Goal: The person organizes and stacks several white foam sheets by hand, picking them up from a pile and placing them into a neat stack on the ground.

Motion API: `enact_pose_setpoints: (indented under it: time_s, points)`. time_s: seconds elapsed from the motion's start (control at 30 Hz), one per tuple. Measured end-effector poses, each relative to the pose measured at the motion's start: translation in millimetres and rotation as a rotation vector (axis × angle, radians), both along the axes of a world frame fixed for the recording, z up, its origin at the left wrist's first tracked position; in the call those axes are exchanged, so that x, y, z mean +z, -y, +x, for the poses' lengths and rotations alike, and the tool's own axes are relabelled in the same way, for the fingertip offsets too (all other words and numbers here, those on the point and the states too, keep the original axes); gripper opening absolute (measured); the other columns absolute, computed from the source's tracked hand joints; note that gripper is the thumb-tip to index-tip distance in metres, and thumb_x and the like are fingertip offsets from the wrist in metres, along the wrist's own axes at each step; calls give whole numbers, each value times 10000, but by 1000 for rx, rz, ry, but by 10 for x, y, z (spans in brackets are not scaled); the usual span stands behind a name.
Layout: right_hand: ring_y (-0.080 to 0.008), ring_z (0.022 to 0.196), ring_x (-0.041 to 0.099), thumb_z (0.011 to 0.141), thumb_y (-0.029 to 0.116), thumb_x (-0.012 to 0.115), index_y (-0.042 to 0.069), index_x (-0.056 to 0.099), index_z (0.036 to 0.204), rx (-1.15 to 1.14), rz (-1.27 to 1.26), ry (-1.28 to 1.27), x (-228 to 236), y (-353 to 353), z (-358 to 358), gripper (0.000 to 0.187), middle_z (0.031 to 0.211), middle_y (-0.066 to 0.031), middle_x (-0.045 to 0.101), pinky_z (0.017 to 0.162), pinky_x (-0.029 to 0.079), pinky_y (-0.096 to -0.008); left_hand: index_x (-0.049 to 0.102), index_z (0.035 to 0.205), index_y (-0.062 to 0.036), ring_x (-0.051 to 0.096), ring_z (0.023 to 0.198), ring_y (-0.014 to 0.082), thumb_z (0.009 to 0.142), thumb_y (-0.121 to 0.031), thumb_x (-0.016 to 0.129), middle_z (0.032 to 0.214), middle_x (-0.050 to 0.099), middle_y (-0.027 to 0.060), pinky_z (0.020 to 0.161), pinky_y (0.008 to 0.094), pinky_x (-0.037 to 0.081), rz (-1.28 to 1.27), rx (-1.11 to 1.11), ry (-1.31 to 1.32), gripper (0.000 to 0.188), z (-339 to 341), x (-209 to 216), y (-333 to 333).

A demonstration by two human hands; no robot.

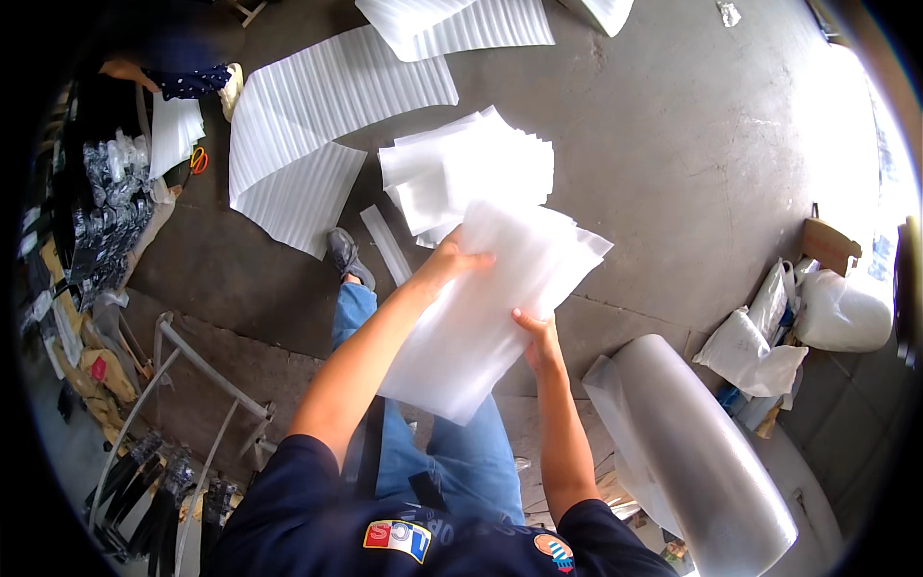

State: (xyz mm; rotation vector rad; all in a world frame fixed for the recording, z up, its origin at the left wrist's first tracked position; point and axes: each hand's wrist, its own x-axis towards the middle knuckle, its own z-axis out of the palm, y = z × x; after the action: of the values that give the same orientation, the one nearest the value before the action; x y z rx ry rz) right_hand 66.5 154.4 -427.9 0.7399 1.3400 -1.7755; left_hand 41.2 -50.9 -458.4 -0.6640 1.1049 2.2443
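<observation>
Both hands [448,264] gripping white sheets [481,317], loose pile [471,163] beyond on grey floor [663,192], plastic roll [697,452] at right

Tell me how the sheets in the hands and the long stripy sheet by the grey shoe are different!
The held sheets are up in the left hand and right hand; the stripy sheet lies on the floor. The held sheets are shorter than the stripy sheet. The held sheets look smooth; the stripy sheet has ridges. Both look white.

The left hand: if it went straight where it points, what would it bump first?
Beyond the thin translucent white sheets it holds, the left hand would probably meet the messy pile of white rectangular sheets, though perhaps passing above, since the pile looks lower.
</observation>
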Motion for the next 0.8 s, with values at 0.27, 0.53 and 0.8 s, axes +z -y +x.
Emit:
enact_pose_setpoints:
  time_s: [0.27,0.53,0.8]
  points:
    - [-259,1046,507,675,87,683,-50,398,1243,-354,3,-41,-1509,-69,-266,649,1124,-123,533,935,393,-373,411,1285,-78,470,1126,223,816,-452,606,1205,510,108,938,342,390,69,-178,153,631,-92,-1146,308]
    - [-236,934,523,697,157,647,32,557,979,-638,-11,120,-2639,-73,-795,321,965,-66,567,871,409,-371,521,1142,-121,563,1010,162,924,-355,457,1111,581,42,851,320,405,-378,123,392,326,934,-1659,1048]
    - [-274,1093,457,734,289,681,100,495,1120,-637,94,127,-3623,-69,-697,469,1198,-95,473,948,333,-508,522,1117,-117,575,974,180,927,-325,444,1090,591,63,836,342,420,-443,89,610,292,1558,-1663,1413]
